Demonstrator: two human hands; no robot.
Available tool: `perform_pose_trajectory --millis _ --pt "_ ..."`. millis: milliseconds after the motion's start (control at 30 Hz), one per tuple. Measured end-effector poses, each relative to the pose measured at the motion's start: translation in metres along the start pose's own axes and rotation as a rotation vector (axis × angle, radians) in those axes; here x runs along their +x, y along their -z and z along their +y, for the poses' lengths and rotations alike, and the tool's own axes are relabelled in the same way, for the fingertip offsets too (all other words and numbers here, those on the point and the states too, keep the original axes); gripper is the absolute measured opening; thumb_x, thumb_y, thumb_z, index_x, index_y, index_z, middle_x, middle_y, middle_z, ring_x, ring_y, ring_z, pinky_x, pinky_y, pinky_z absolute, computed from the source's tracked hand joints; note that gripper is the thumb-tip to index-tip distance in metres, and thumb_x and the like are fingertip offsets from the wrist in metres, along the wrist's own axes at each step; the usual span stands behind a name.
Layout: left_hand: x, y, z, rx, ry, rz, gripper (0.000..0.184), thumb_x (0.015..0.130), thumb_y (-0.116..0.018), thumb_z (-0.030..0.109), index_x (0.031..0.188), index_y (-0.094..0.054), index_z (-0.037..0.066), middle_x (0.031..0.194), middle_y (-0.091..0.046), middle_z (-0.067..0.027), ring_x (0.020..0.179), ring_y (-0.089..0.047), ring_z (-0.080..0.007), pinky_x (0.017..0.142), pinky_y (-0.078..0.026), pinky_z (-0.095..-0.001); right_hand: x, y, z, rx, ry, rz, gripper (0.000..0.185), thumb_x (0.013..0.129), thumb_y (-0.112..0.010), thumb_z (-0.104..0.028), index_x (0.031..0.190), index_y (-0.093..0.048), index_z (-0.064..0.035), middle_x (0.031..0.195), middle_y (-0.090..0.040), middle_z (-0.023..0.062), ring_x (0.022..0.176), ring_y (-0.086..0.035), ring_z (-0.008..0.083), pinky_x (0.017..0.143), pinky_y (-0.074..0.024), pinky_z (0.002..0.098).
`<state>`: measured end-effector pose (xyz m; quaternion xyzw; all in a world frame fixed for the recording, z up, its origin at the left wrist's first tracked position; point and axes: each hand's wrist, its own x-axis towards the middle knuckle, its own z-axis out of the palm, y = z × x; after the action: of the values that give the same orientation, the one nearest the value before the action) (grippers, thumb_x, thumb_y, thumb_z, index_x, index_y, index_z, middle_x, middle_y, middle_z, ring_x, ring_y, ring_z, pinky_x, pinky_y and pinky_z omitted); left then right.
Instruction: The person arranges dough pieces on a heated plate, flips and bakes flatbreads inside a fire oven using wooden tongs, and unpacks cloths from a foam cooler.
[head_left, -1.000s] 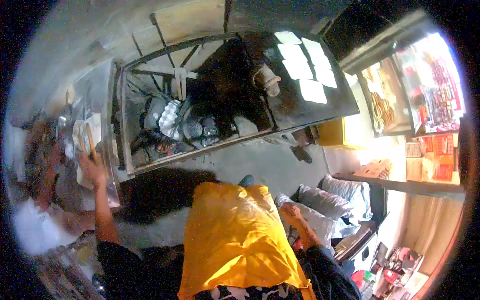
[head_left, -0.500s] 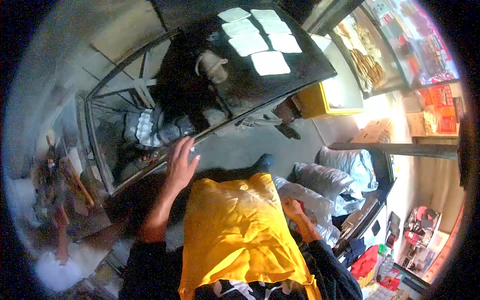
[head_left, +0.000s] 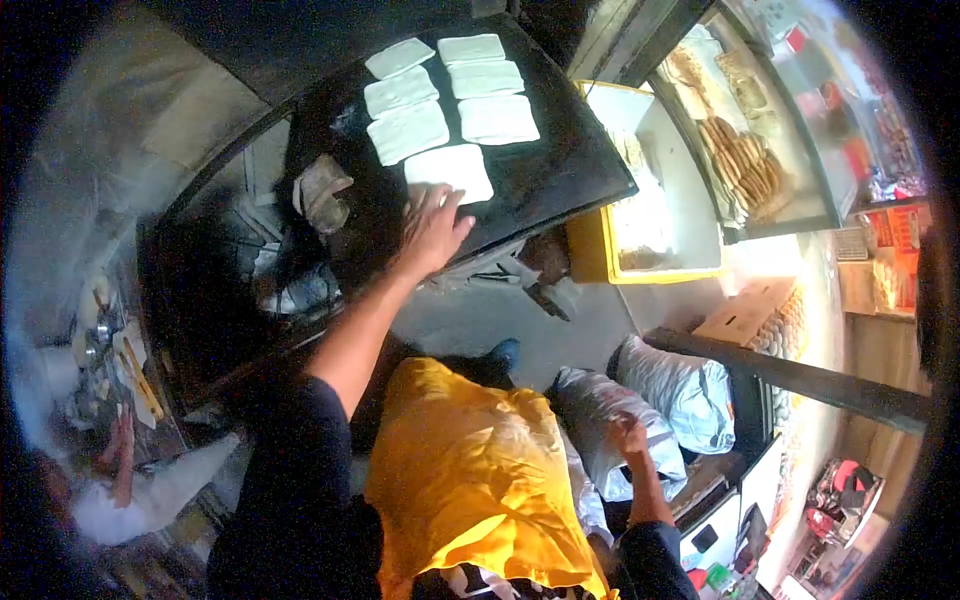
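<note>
Several flat, square white dough sheets lie in two rows on a black griddle (head_left: 545, 190). My left hand (head_left: 435, 230) reaches over the griddle's near edge, its fingers spread at the near edge of the closest dough sheet (head_left: 450, 172). The fingertips overlap that sheet; whether they press on it I cannot tell. Off to the right, my right hand (head_left: 628, 436) has its fingers curled in, in front of a grey plastic sack (head_left: 590, 405). What it holds, if anything, is hidden. A brownish cloth-like bundle (head_left: 322, 193) rests on the griddle, left of the sheets.
A yellow-sided bin (head_left: 590, 240) stands right of the griddle, near a display case with browned flatbreads (head_left: 735, 160). Another silvery sack (head_left: 685, 385) sits at the right beside a dark beam (head_left: 830, 385). At lower left is another person's hand (head_left: 122, 440). I wear a yellow apron (head_left: 470, 460).
My left hand has moved from the griddle's front left edge up and right to the nearest dough sheet. My right hand has moved outward, away from the apron. The view has shifted.
</note>
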<state>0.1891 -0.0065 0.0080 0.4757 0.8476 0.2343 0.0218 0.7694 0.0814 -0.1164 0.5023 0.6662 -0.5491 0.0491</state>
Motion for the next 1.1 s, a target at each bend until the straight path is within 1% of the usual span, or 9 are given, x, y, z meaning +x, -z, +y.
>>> perform_pose_trajectory --millis 267,333,533,600,667,733,867,967,1100 --pt "0.059 0.010 -0.051 0.085 0.035 -0.136 0.039 0.084 -0.064 0.036 0.111 -0.061 0.008 0.110 -0.057 -0.0116 0.116 -0.046 -0.0302 0.101 -0.031 -0.0463 0.052 0.006 -0.058 -0.101 0.022 0.157 0.031 0.092 -0.058 -0.016 0.115 -0.054 0.0037 0.090 -0.062 0.0083 0.077 -0.057 0.0144 0.067 -0.0478 0.0286" --pt "0.079 0.007 -0.079 0.107 0.072 0.037 0.039 0.084 -0.064 0.035 0.112 -0.061 0.008 0.112 -0.056 -0.0128 0.117 -0.045 -0.0305 0.101 -0.031 -0.0470 0.056 -0.021 -0.050 0.588 0.000 0.105 0.031 0.091 -0.060 -0.018 0.113 -0.057 0.0036 0.088 -0.063 0.0075 0.075 -0.058 0.0158 0.067 -0.0486 0.0299" --pt "0.113 0.037 -0.131 0.115 0.029 -0.501 0.033 0.084 -0.064 0.032 0.104 -0.058 0.006 0.106 -0.058 -0.0146 0.106 -0.054 -0.0329 0.096 -0.035 -0.0471 0.044 -0.065 -0.113 -0.488 -0.013 -0.151 0.028 0.088 -0.060 -0.028 0.104 -0.062 -0.0044 0.095 -0.066 0.0153 0.089 -0.063 0.0316 0.075 -0.0493 0.0379" --pt "0.132 0.027 -0.152 -0.257 0.182 -0.313 0.032 0.084 -0.065 0.029 0.105 -0.057 0.006 0.107 -0.057 -0.0146 0.104 -0.054 -0.0340 0.094 -0.039 -0.0445 0.037 -0.082 -0.148 -0.467 0.101 -0.063 0.029 0.083 -0.065 -0.021 0.107 -0.064 -0.0049 0.101 -0.067 0.0145 0.084 -0.065 0.0278 0.066 -0.0519 0.0380" --pt "0.156 0.013 -0.180 -0.004 -0.137 0.053 0.037 0.083 -0.066 0.030 0.110 -0.056 0.006 0.115 -0.055 -0.0146 0.103 -0.055 -0.0343 0.093 -0.041 -0.0437 0.043 -0.097 -0.098 -0.534 0.112 -0.048 0.030 0.084 -0.064 -0.024 0.108 -0.064 -0.0051 0.103 -0.067 0.0147 0.086 -0.065 0.0255 0.068 -0.0523 0.0374" --pt "0.162 0.018 -0.203 0.123 -0.110 -0.054 0.036 0.082 -0.065 0.033 0.107 -0.059 0.007 0.111 -0.057 -0.0150 0.101 -0.056 -0.0338 0.091 -0.040 -0.0444 0.045 -0.105 -0.080 0.232 0.013 -0.016 0.030 0.087 -0.061 -0.027 0.108 -0.064 -0.0061 0.099 -0.068 0.0141 0.084 -0.066 0.0273 0.069 -0.0525 0.0386" --pt "0.188 0.042 -0.220 0.209 -0.042 -0.482 0.033 0.082 -0.064 0.034 0.101 -0.061 0.007 0.103 -0.060 -0.0146 0.101 -0.056 -0.0335 0.090 -0.041 -0.0449 0.030 -0.101 -0.179 -0.202 -0.091 0.089 0.033 0.087 -0.061 -0.033 0.107 -0.064 -0.0077 0.089 -0.069 0.0143 0.078 -0.066 0.0308 0.068 -0.0521 0.0411" --pt "0.217 0.028 -0.240 -0.105 0.030 -0.280 0.031 0.085 -0.061 0.033 0.100 -0.062 0.007 0.097 -0.060 -0.0138 0.101 -0.056 -0.0346 0.090 -0.041 -0.0457 0.016 -0.114 -0.123 -0.298 -0.304 0.140 0.037 0.085 -0.065 -0.028 0.109 -0.061 -0.0007 0.087 -0.068 0.0088 0.075 -0.063 0.0135 0.062 -0.0506 0.0344" --pt "0.254 0.011 -0.251 0.271 -0.121 0.028 0.043 0.087 -0.058 0.041 0.116 -0.061 0.009 0.117 -0.060 -0.0150 0.110 -0.054 -0.0309 0.101 -0.031 -0.0470 -0.012 -0.115 -0.108 -0.148 -0.513 0.095 0.039 0.085 -0.064 -0.030 0.111 -0.060 -0.0016 0.080 -0.067 0.0080 0.072 -0.064 0.0150 0.061 -0.0503 0.0350"
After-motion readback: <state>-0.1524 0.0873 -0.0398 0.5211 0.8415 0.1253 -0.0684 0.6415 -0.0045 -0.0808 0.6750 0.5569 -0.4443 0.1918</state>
